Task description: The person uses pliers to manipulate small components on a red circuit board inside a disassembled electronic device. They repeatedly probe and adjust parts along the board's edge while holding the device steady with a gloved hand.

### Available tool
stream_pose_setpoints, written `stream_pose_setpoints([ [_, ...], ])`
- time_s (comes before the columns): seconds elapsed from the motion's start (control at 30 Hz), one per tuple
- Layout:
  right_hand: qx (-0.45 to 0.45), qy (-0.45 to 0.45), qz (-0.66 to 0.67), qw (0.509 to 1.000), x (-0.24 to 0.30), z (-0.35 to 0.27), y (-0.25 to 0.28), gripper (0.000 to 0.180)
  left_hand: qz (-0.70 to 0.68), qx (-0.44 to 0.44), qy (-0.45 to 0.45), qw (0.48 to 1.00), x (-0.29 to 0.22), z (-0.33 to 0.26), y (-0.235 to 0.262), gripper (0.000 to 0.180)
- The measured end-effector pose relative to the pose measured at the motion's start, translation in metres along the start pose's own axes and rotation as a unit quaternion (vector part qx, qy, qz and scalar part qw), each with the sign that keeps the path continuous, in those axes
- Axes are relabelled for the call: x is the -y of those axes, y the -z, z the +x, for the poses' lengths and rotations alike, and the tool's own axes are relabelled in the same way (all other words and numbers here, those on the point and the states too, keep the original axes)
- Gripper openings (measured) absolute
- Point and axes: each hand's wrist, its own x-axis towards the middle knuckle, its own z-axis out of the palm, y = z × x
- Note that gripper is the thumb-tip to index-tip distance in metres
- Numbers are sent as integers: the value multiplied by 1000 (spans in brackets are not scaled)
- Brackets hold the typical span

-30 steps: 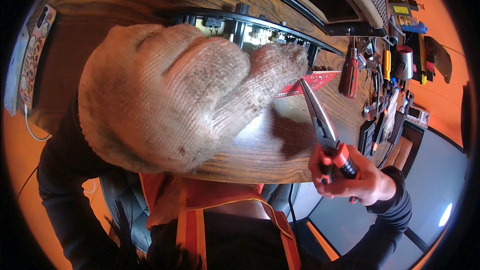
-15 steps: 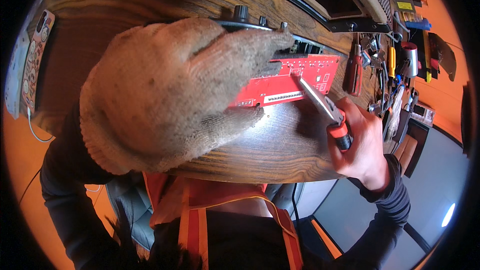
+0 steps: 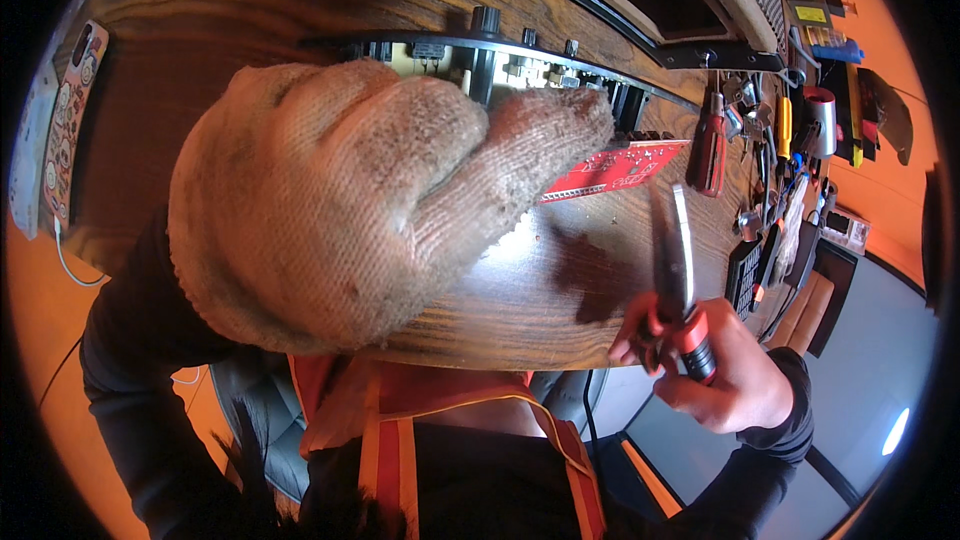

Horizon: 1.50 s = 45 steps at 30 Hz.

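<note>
1. Our left hand (image 3: 330,210) wears a knitted, soiled, light-coloured glove. Its fingers are curled, with the thumb extended toward the upper right, and they grasp the red circuit board (image 3: 625,168); the exact contact points are hidden by the glove.
2. The red circuit board is located at the middle right of the work area, just beyond the gloved thumb. It is tilted, its left portion is concealed, and its lower edge carries a row of contacts.
3. Behind the glove we observe a black control panel (image 3: 460,41) with knobs (image 3: 486,20) along its far side and light-coloured parts beneath.
4. Our right hand (image 3: 725,370) is bare. Its fingers are wrapped around the red and black handles of the pliers (image 3: 682,270).
5. The pliers point away from our body, with their tip near the board but apart from it. The tip is blurred; we cannot tell how far its jaws are parted.
6. On the wooden table (image 3: 500,335), a red screwdriver (image 3: 711,152) lies to the right of the board.
7. At the far left we see a phone (image 3: 74,125) in a patterned case, connected to a white cable (image 3: 72,262).
</note>
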Motion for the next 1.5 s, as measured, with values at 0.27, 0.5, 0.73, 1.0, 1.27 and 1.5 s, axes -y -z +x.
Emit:
stream_pose_setpoints([
  [0.27, 28, -38, 9, 999, 7, 2, -1, 33, 49, -18, -26, 998, -1, -2, -1, 52],
  [0.5, 32, -37, 17, 999, 8, 2, -2, 32, 47, -60, -54, 996, 4, -7, -4, 50],
  [0.73, 72, -105, 86, 988, 20, -1, 8, 31, -29, -89, -45, 995, 7, -5, -3, 43],
  [1.0, 110, -180, 185, 960, 25, -4, 22, 21, 78, -87, -116, 986, 9, -12, -5, 44],
  [1.27, -73, 1, -237, 969, 6, 2, 14, 12, 52, -18, -48, 997, 1, -5, 7, 54],
  [1.5, -284, 116, -440, 844, -8, 8, 12, 26, -88, 3, 0, 996, 3, 0, 10, 65],
])
